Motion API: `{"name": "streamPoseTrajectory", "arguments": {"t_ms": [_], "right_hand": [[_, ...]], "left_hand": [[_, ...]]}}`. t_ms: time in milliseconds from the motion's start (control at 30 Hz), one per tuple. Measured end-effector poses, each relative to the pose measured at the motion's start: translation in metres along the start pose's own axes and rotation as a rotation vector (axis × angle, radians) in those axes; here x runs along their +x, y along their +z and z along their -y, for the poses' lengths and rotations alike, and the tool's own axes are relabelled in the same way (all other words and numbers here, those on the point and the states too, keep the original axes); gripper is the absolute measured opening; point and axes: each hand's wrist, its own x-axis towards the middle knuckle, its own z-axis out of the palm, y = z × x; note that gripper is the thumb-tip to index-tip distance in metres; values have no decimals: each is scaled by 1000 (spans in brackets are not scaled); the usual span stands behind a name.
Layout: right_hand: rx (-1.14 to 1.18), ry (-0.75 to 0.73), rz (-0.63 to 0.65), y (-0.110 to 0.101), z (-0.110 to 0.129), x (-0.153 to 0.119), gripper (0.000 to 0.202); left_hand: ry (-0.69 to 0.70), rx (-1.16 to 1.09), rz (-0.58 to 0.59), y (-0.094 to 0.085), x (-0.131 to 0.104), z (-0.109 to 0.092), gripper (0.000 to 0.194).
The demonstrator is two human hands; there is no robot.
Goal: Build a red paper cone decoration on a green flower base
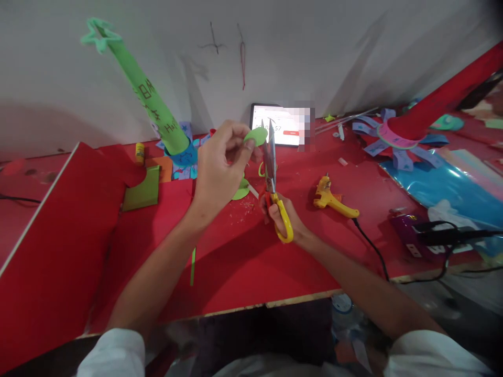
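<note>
Scissors (271, 180), 2 hard steel blades (272, 157) parted upward, sit gripped by their smooth handles (286, 224) in your right hand (295, 213), just beside the green oval (257, 136) your left hand (220, 165) pinches above the red table (243, 283), a thin, light piece that likely bends easily, best held by its rim.

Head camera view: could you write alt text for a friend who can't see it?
A person's left hand holds up a small green piece beside the scissors in their right hand, above a red worktop. A yellow glue gun lies to the right, with a green tube farther back at left and a red tube at right.
</note>
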Motion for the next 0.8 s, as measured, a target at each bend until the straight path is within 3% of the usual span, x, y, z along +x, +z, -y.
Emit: {"name": "streamPoseTrajectory", "arguments": {"t_ms": [400, 800], "right_hand": [[-13, -26, -76, -1, 2, 2, 63], [-54, -17, -103, -2, 15, 2, 66]], "left_hand": [[-71, 20, 131, 4, -6, -4, 18], [-80, -4, 113, 5, -6, -2, 19]]}}
